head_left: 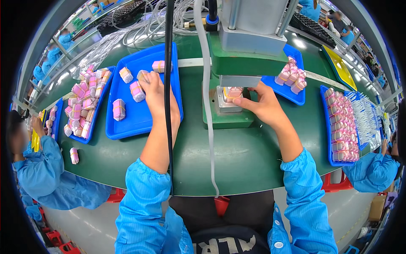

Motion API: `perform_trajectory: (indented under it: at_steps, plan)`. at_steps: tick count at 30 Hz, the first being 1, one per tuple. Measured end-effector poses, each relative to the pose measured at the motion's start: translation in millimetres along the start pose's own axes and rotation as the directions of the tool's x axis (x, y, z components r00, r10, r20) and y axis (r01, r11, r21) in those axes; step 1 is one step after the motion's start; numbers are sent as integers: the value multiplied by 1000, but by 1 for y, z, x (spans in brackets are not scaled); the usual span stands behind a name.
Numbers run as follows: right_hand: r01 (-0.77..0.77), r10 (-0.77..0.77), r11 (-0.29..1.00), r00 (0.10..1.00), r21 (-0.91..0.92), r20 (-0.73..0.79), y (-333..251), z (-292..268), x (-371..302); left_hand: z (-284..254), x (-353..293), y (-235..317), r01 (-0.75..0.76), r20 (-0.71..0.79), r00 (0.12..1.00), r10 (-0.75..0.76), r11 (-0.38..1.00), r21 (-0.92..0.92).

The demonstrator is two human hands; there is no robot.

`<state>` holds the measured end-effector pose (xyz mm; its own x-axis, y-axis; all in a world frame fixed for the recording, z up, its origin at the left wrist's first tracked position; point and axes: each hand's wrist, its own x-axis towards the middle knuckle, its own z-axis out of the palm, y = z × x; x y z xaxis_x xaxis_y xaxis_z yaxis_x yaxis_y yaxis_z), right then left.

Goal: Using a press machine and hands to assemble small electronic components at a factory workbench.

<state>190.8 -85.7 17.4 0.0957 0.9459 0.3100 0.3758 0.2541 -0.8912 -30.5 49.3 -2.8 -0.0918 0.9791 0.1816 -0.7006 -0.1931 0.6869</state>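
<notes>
My left hand point(157, 94) reaches over a large blue tray point(141, 122). Its fingers close round a small wrapped pack point(143, 76), mostly covered by them. Loose in that tray lie several pink-and-white packs with yellow bands, one point(137, 91) just below my fingertips. At the press, my right hand point(266, 105) has thumb and forefinger at the right side of another pink-and-white pack point(232, 94). This pack sits in a metal fixture point(229, 108) on the green press base point(228, 122), beneath the press's metal head point(241, 81).
A blue tray point(111, 73) heaped with packs stands at left; a single pack point(74, 155) lies near it. Behind the press is another blue tray point(298, 98). Rows of packs fill a tray point(334, 163) at right. A black cable point(168, 55) and grey hose point(206, 63) hang in front.
</notes>
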Motion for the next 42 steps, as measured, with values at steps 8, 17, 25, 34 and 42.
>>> perform_trajectory:
  at_steps: [8,17,25,34,42]
  plan:
    - [0,0,1000,1000,-24,-10,-2,0,-1,22,-37,-3,-66,321,938,-132,839,539]
    - [-47,47,997,999,-58,-2,-8,-3,-2,25,-48,0,-198,584,723,-368,700,687]
    - [18,-19,999,1000,-48,-25,-6,-1,-1,34,-55,3,-280,627,700,-342,676,681]
    - [90,-91,994,996,-55,-13,4,-4,0,24,-54,-18,-316,607,759,-236,682,660]
    - [107,-141,978,973,-180,-183,7,-70,-2,17,-55,-20,-322,572,783,-244,629,708]
